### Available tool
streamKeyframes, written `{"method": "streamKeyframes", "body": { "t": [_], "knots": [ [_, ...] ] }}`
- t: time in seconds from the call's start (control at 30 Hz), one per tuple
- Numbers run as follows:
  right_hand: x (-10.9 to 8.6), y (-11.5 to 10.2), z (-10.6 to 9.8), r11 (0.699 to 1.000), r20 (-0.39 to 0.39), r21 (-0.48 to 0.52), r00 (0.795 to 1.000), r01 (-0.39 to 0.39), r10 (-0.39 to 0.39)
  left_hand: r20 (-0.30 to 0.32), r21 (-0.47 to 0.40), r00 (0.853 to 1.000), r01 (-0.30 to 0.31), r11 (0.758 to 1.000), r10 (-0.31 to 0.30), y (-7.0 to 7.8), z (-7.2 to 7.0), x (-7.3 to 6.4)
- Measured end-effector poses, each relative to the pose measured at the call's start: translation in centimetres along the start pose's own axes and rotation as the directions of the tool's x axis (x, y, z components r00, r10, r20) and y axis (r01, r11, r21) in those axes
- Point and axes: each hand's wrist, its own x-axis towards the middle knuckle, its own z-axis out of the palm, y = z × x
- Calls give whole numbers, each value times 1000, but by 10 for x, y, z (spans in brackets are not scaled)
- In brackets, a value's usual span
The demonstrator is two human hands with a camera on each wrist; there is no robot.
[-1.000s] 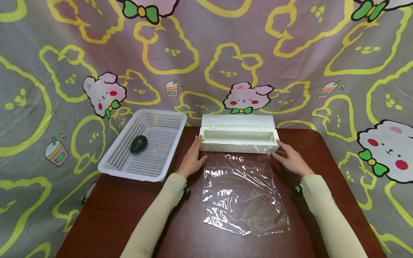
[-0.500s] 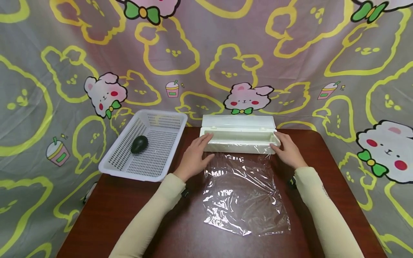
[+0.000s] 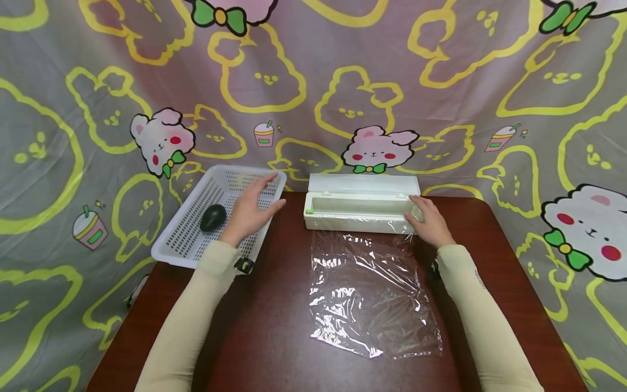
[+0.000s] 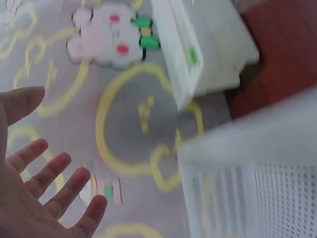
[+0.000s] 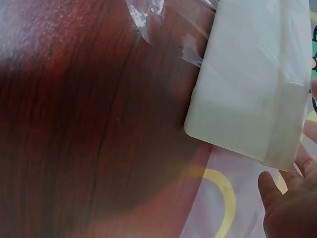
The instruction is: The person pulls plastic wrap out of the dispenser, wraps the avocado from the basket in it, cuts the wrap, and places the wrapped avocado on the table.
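A white cling film dispenser box stands at the back middle of the table, its lid raised. A sheet of clear cling film runs over its front edge and lies on the table towards me. My right hand rests at the box's right end, its fingers and thumb loosely spread. In the right wrist view the fingertips are at the end of the box. My left hand is over the right side of a white basket, fingers spread, holding nothing. An avocado lies in the basket.
The dark red-brown table ends at a patterned cloth hanging behind and at both sides. A small green part sits at the left end of the box.
My left hand has left the box's left end and moved left over the basket. My right hand has shifted slightly inward at the right end. The box, film and avocado stay in place.
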Motion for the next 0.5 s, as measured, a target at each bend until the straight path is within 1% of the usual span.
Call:
{"method": "streamKeyframes", "body": {
  "t": [0.1,0.17,0.23,0.33,0.43,0.5],
  "knots": [
    [3,2,4,1000,-8,0,1000,-9,9,-31,-56,998,44,997,-46,-20,-17,4],
    [4,3,6,1000,-17,7,1000,-16,16,-50,-84,994,97,992,-102,-32,-28,5],
    [5,2,7,1000,-24,11,999,-22,23,-67,-102,985,154,983,-161,-45,-36,5],
    [6,1,9,999,-36,21,999,-31,32,-100,-109,968,218,970,-229,-64,-47,5],
    [7,1,10,999,-47,27,998,-31,32,-129,-128,953,258,958,-274,-83,-56,3],
    [7,1,10,999,-50,32,998,-29,31,-140,-144,940,293,945,-312,-93,-62,1]
  ]
}}
